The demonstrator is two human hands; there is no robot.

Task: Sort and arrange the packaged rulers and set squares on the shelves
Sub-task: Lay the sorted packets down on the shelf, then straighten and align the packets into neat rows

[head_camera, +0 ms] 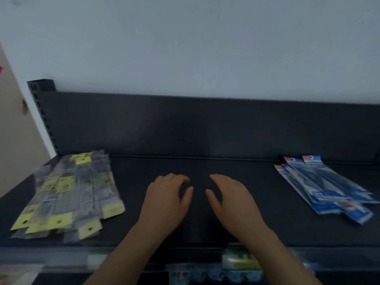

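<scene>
Black shelf (205,223), dark back panel (205,124), pale wall (185,48)

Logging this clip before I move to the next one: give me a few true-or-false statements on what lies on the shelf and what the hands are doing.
1. The yellow-tagged packets lie at the left end of the black shelf. True.
2. The blue packets are stacked on top of the yellow-tagged ones. False: they lie apart, at the shelf's right end.
3. The left hand grips a packet. False: it holds nothing, over bare shelf.
4. The right hand holds nothing. True.
5. Both piles are squared up neatly. False: each is fanned out and askew.
</scene>
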